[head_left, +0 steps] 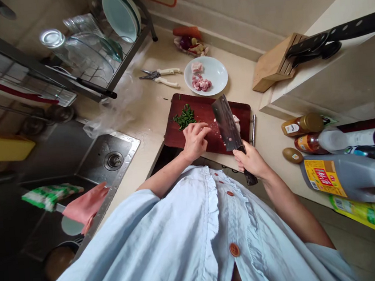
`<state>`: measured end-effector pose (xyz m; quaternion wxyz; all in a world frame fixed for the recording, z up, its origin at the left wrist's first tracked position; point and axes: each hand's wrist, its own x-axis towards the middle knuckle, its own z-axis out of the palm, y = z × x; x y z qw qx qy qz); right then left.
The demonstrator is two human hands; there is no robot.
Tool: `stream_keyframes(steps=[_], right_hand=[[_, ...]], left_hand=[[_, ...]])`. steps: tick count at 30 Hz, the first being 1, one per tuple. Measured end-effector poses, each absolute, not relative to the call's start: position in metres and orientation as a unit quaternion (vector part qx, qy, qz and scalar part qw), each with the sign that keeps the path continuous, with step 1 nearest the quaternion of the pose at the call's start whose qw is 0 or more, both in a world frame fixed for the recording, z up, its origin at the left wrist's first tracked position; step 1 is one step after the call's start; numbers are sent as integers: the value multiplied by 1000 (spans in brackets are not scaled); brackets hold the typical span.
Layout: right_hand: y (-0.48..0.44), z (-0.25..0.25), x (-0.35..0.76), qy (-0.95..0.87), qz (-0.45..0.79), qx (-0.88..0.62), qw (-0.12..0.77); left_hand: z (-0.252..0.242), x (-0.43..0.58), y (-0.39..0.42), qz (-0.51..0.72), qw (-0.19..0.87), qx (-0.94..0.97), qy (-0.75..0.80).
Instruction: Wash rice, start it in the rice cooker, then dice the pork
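Observation:
My right hand [251, 160] is wrapped round the black handle of a cleaver [226, 125]. Its broad dark blade, flecked with small bits, slants over the right part of a reddish-brown cutting board [177, 137]. Pale meat [237, 122] shows beside the blade, partly hidden by it. Over the board's near edge is my left hand [196, 139], fingers bent and apart, holding nothing. Just beyond it lies a heap of chopped green vegetable [185, 116]. Behind the board, a white plate [217, 83] carries pieces of raw pink meat [201, 83].
White-handled kitchen shears [160, 76] and a carrot [187, 33] lie farther back. A dish rack [123, 73] and a steel sink [88, 155] are on the left. To the right stand a knife block [276, 64], several bottles and a large jug [355, 176].

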<state>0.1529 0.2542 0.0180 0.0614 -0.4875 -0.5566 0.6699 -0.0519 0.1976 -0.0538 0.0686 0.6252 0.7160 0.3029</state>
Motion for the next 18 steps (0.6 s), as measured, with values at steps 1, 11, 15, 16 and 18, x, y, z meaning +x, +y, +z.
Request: stream_keyframes(steps=[1,11,15,16,18], right_hand=[[255,21,155,-540,680,-490,71],[261,19,153,-387,789,-473,59],[267,12,152,-347,812,-468,43],[269,10,152,-336,816,-469,40],[271,6,155,-313,827,-464,42]], left_hand=[[-55,-51,201,303,77,643,699],[-34,-60,231,453,97,525,714],[-34,-74,234,439,82,523,726],[-36,-76,235,434,86,529,724],[-43,-77,237,425,97,547,715]])
